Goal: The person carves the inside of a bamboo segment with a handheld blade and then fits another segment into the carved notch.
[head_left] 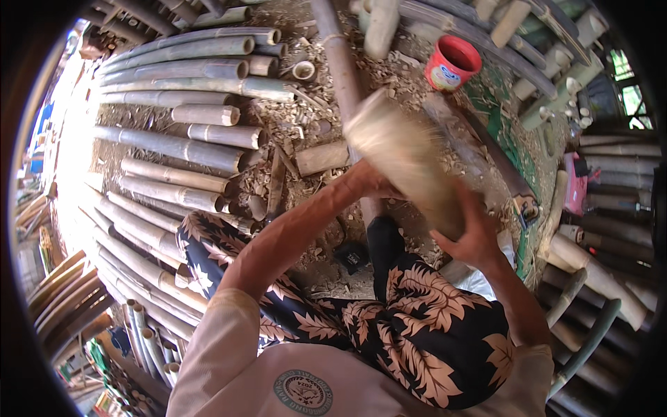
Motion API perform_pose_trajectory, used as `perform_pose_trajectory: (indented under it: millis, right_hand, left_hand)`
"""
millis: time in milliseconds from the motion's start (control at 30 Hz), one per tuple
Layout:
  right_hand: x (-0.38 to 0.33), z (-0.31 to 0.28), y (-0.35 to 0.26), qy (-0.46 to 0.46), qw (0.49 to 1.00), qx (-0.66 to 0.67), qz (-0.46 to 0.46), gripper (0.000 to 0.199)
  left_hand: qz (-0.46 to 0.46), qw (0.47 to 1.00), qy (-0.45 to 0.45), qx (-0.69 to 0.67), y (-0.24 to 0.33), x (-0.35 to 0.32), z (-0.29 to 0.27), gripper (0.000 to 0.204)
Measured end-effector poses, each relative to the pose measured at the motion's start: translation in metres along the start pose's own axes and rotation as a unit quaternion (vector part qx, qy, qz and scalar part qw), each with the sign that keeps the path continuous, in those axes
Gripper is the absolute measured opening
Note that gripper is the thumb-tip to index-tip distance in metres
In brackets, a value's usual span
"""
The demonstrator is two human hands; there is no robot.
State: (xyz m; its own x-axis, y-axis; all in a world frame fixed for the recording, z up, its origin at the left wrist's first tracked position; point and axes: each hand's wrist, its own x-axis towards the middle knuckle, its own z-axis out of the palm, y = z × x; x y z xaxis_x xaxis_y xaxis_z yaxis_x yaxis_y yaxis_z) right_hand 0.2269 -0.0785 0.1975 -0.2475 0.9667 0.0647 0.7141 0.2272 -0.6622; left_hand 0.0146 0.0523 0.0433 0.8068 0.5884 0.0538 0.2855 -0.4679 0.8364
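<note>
A short thick bamboo section (406,160), pale and blurred, is held up in front of me, tilted from upper left to lower right. My left hand (367,179) grips its underside near the middle. My right hand (476,233) clasps its lower right end. Behind it a long thin bamboo pole (340,62) runs away from me across the ground. My legs, in dark trousers with a pale leaf pattern (417,306), are bent below the hands.
Many cut bamboo poles (174,146) lie stacked on the left. More poles (604,278) lie on the right. A red plastic cup (451,64) stands at the top right. Shavings and offcuts (306,118) cover the dirt ground. A small dark object (352,256) sits between my legs.
</note>
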Motion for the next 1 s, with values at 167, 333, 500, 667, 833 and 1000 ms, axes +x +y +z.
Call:
perform_pose_trajectory:
  millis: [167, 333, 500, 667, 833, 1000]
  right_hand:
    - [-0.015, 0.014, 0.001, 0.094, 0.99, 0.099, -0.029, 0.102]
    - [-0.013, 0.009, -0.007, -0.044, 0.996, 0.016, 0.078, 0.101]
    - [0.002, 0.003, -0.029, 0.038, 0.98, 0.185, 0.066, 0.102]
    - [0.031, -0.017, -0.04, 0.05, 0.987, 0.153, 0.031, 0.101]
    - [0.049, -0.016, -0.057, 0.065, 0.987, 0.145, -0.039, 0.102]
    - [0.034, 0.002, -0.034, -0.001, 0.999, -0.025, -0.03, 0.104]
  left_hand:
    - [-0.133, 0.938, -0.235, -0.216, 0.005, 0.018, -0.008, 0.045]
    - [-0.044, 0.911, -0.134, -0.388, 0.011, 0.002, -0.005, 0.048]
    - [-0.044, 0.909, 0.149, -0.387, -0.067, -0.056, -0.006, 0.028]
    - [-0.19, 0.72, 0.381, -0.549, 0.022, -0.055, -0.022, 0.018]
    - [-0.184, 0.865, 0.311, -0.348, 0.02, -0.038, -0.01, 0.027]
    - [0.018, 0.788, 0.267, -0.554, 0.004, -0.01, 0.031, 0.038]
